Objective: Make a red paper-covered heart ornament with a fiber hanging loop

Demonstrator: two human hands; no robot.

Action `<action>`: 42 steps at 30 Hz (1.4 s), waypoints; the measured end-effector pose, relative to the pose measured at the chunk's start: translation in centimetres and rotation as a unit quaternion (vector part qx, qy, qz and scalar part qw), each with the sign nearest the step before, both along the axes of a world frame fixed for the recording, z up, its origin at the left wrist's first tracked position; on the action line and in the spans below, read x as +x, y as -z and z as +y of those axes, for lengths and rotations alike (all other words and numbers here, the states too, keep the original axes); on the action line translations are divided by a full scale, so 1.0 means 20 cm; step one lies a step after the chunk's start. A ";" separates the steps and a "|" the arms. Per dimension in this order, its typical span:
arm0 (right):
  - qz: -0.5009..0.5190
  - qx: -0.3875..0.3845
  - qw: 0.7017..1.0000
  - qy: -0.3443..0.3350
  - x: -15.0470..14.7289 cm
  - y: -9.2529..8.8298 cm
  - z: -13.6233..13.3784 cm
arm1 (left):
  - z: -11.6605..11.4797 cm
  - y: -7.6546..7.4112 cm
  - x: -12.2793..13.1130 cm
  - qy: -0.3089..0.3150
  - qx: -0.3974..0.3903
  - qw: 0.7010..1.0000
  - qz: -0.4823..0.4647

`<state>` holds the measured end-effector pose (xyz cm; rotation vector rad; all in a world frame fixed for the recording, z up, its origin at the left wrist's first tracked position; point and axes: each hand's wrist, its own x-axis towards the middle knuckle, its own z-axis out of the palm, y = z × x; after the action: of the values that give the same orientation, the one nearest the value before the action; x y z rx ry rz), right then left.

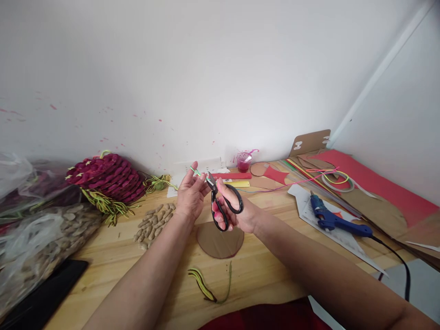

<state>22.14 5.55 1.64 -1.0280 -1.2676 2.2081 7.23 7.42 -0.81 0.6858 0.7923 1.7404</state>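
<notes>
**Snipping this close to my own fingertips feels sketchy**

My right hand is closed through the loops of the black scissors, with the blades pointing up and left at my left hand. The left hand is pinching a thin green strand between thumb and fingertips, and the other fingers are loosely curled. Both hands are up in the air, just over the far edge of the cardboard circle lying on the tabletop.

What bugs me:

- **Blade tips:** They're almost touching my left fingers, and I can't tell how far apart the blades are. I reckon one sloppy squeeze could nick skin instead of strand.
- **The strand:** It's tiny. If my pinch slackens it could drop, and it'd be a pain to find. It could vanish into the peanuts left of the circle or the yellow-green strands on its near side.
- **The glue gun:** The blue glue gun sits well right of the circle, with its cord trailing toward me. My right forearm isn't far from it, so an elbow swing might snag the cord and drag the gun.
</notes>
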 end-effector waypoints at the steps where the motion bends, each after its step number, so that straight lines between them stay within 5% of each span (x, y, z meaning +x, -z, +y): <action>1: 0.002 -0.003 1.000 0.002 0.00 0.00 0.00 | 0.00 0.00 0.00 0.001 0.001 1.000 0.002; 17: 0.036 -0.032 0.999 0.012 0.00 0.01 0.00 | 0.01 0.02 0.01 0.023 0.037 0.999 0.002; 37: 0.030 -0.034 0.999 0.016 -0.01 -0.01 0.00 | -0.02 0.00 0.01 -0.021 0.030 0.989 0.147; 42: 0.030 0.032 0.997 0.057 -0.02 0.00 -0.02 | -0.01 0.00 0.01 -0.019 0.030 0.990 0.137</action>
<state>21.69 5.22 1.55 -0.9773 -1.2157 2.0839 7.42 7.22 -0.78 0.9711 0.9485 1.7309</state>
